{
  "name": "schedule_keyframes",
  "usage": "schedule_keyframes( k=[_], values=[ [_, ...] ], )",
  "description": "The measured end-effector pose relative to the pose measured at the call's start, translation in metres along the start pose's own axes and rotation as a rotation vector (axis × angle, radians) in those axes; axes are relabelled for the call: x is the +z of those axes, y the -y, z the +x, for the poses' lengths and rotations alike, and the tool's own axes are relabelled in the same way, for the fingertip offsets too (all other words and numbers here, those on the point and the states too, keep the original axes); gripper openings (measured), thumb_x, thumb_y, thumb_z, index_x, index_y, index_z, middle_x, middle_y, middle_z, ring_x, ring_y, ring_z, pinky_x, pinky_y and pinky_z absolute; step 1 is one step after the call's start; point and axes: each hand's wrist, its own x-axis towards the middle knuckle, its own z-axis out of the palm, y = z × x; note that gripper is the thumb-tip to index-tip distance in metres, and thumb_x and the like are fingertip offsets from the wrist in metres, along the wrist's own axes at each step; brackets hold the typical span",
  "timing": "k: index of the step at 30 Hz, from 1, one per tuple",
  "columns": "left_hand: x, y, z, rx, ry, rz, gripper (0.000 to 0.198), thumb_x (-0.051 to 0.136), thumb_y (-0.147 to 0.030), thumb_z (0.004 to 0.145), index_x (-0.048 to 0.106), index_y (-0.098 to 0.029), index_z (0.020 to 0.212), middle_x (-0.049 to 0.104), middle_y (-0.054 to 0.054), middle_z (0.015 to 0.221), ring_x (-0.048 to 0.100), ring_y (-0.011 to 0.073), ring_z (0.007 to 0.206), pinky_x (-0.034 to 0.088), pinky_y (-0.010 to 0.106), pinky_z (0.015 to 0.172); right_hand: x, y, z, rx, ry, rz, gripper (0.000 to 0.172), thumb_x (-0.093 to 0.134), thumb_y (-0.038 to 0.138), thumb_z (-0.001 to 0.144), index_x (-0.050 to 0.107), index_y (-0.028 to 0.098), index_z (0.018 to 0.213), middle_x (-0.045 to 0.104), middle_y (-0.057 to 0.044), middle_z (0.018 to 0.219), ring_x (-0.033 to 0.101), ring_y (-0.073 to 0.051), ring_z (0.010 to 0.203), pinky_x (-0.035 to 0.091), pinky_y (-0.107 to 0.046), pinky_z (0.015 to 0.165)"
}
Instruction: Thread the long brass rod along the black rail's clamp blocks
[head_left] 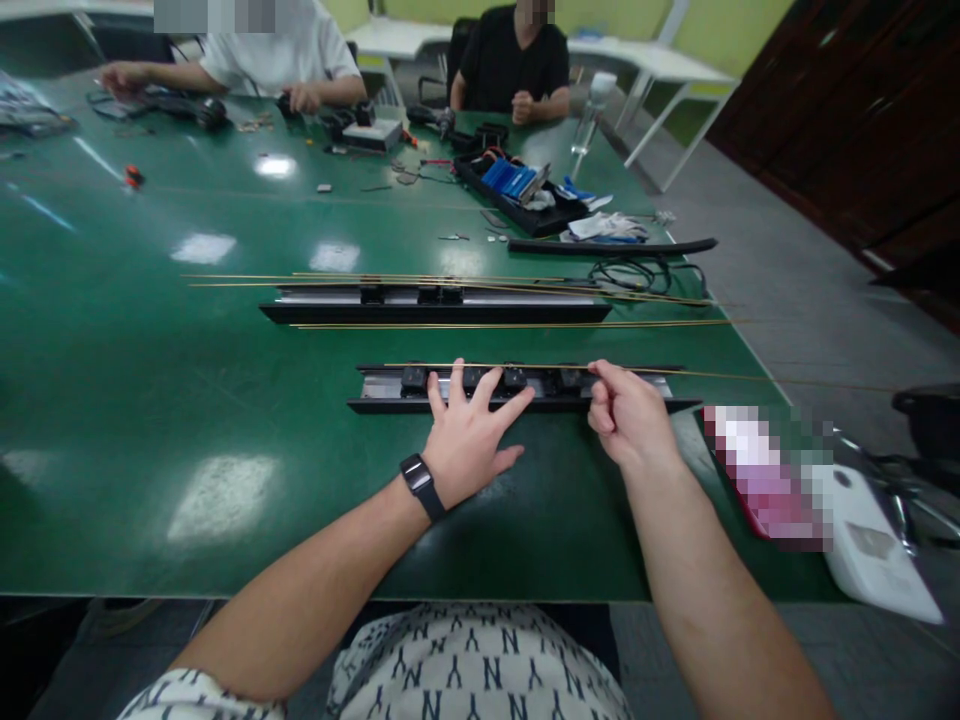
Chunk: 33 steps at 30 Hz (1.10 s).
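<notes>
In front of me a black channel rail (525, 406) lies across the table, with several black blocks (415, 379) seated inside it. My left hand (472, 430) is spread over the rail's left half, fingertips resting on or just above the blocks. My right hand (630, 405) is closed in a pinch at the rail's right part, on a thin brass-coloured rod (712, 375). That rod runs along the rail's far edge and sticks out well past its right end. Whether it passes through the blocks, I cannot tell.
Beyond lies a second black rail (435, 313) with several thin rods (510, 325) by it. Further back are a cable coil (630, 272), a black curved strip (611, 246) and a black tray (525, 205). Phones (877, 545) lie at right. Two people sit opposite.
</notes>
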Motion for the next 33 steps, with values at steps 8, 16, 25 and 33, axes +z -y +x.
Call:
schedule_keyframes(
  k=[8,16,25,33],
  values=[
    [-0.0007,0.0001,-0.0003,-0.003,0.0,0.001,0.076,0.077,-0.049,0.081,0.046,-0.044,0.15,0.037,0.006,0.161,0.018,0.0523,0.149,0.014,0.08,0.113,0.0007,-0.0022,0.001,-0.019,-0.02,-0.011,0.023,0.081,0.03,0.077,0.061,0.018,0.079,0.05,0.008,0.049,0.034,-0.004,0.026,0.022,-0.015,0.024],
    [-0.0001,-0.0001,0.0001,-0.003,0.002,-0.005,0.076,0.077,-0.049,0.081,0.046,-0.045,0.15,0.037,0.006,0.161,0.018,0.0525,0.149,0.015,0.081,0.112,0.0001,-0.0035,0.0031,-0.021,-0.044,-0.028,0.027,0.082,0.034,0.078,0.06,0.017,0.078,0.05,0.007,0.048,0.034,-0.004,0.027,0.022,-0.015,0.025],
    [-0.0002,0.0,0.0001,-0.008,0.005,-0.003,0.076,0.078,-0.049,0.08,0.046,-0.046,0.15,0.037,0.006,0.161,0.018,0.0524,0.149,0.014,0.081,0.113,-0.0024,-0.0016,0.0025,0.001,0.008,0.01,0.021,0.079,0.03,0.077,0.064,0.017,0.084,0.053,0.006,0.049,0.034,-0.005,0.026,0.021,-0.016,0.024],
    [0.0013,0.0002,-0.0001,-0.001,-0.003,0.001,0.076,0.077,-0.05,0.081,0.046,-0.045,0.15,0.037,0.006,0.161,0.018,0.0528,0.149,0.015,0.081,0.113,-0.0007,-0.0032,0.0028,-0.022,-0.028,-0.001,0.023,0.081,0.029,0.078,0.061,0.017,0.078,0.05,0.007,0.048,0.035,-0.005,0.026,0.022,-0.016,0.025]
  ],
)
